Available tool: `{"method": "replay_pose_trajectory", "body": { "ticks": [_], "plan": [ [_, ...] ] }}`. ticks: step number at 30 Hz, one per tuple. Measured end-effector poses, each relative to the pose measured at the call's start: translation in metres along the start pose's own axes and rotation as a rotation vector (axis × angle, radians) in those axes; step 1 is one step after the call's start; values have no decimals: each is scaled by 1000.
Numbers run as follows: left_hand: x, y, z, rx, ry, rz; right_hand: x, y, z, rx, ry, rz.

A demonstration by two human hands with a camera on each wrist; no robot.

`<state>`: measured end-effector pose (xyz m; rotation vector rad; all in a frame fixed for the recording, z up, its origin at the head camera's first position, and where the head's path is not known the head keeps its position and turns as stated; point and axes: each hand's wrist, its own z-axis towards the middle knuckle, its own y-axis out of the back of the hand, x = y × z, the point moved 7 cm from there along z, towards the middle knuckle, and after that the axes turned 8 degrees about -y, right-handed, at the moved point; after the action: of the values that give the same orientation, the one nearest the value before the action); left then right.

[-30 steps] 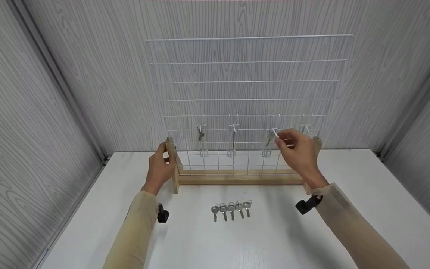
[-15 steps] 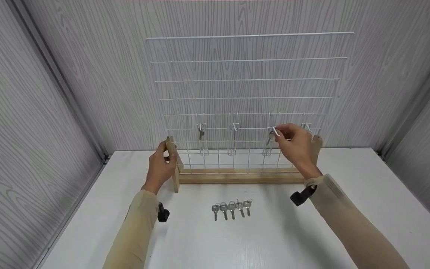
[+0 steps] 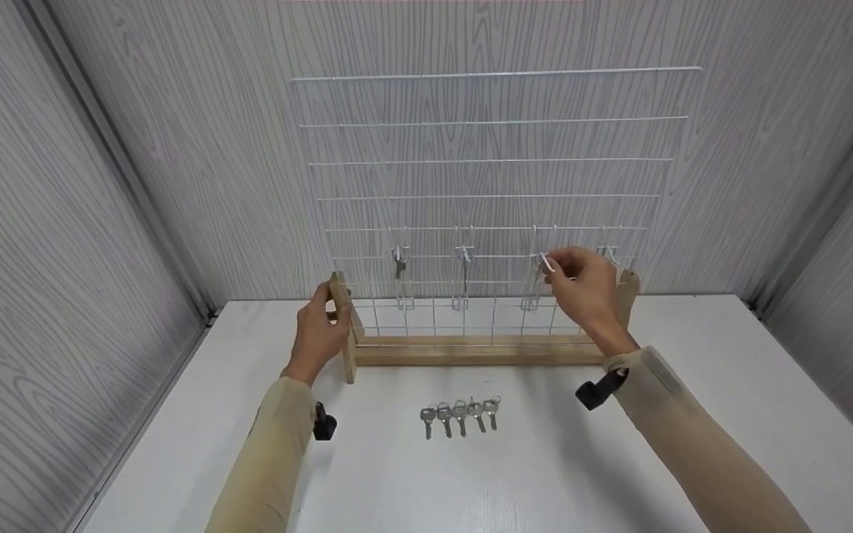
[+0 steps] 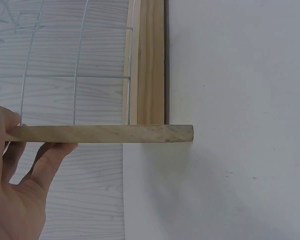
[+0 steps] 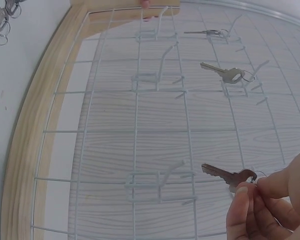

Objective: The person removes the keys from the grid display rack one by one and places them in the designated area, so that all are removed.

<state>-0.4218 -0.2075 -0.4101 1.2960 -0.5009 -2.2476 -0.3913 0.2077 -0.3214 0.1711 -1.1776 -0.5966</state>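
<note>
My left hand (image 3: pixel 321 326) grips the wooden side post (image 4: pixel 100 133) of a white wire grid rack, fingers and thumb on opposite faces of it. At the right of the rack, my right hand (image 3: pixel 586 285) pinches the ring of a silver key (image 5: pixel 227 175) between thumb and fingertips, right at a white hook (image 3: pixel 547 262). The key's blade points away from the fingers in the right wrist view. To the left, one key (image 3: pixel 399 263) hangs on a hook, and another key (image 5: pixel 225 73) hangs on the hook beside it.
Several keys with rings (image 3: pixel 460 418) lie in a row on the white table (image 3: pixel 426 488) before the rack. A wooden base bar (image 3: pixel 478 355) joins the side posts. Lower hooks (image 5: pixel 160 181) without keys stick out from the grid. A wood-patterned wall stands close behind.
My right hand has shifted slightly left and up, closer in at the hook, with the key's ring still in its fingertips. My left hand stays on the side post.
</note>
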Motion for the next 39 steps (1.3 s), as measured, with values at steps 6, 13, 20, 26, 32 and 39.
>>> {"method": "replay_pose_trajectory", "body": {
  "ticks": [6,13,20,26,32,39],
  "plan": [
    [1,0,0,8,-2,1,2,3,-3,-24,40,12],
    [0,0,1,-8,-12,1,4,8,-7,-33,46,-20],
    [1,0,1,2,4,11,8,13,-12,-55,88,-21],
    [0,0,2,4,-11,19,13,18,-20,-54,115,-10],
    [2,-1,3,11,-5,13,16,21,-25,-12,111,41],
    [3,-2,3,4,-36,10,19,25,-30,8,112,52]
  ]
}}
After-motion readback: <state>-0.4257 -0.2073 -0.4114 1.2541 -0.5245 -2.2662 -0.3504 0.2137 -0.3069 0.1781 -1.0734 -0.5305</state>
